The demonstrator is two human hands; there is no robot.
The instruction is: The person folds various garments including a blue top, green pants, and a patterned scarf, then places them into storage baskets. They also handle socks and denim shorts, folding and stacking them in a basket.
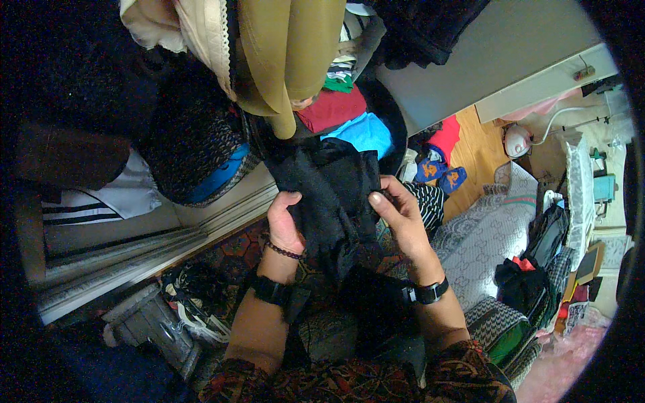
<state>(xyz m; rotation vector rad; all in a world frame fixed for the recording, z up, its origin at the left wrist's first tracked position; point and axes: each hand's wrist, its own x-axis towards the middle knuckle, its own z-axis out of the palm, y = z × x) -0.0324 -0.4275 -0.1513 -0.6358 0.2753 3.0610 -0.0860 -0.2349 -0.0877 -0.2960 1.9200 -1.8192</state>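
Note:
Both of my hands hold a black cloth garment that hangs loosely between them. My left hand grips its left edge, thumb on top, with a beaded bracelet at the wrist. My right hand pinches its right edge between thumb and fingers. Just beyond the garment lie a bright blue folded cloth and a dark red one. Past them are a green cloth and striped cloths. The lower end of the black garment blends into dark shadow.
Olive and cream garments hang at the top. At left are a window-like frame and a dark knitted item. Blue slippers lie on the wood floor at right, near a patterned light cover and heaped clothes.

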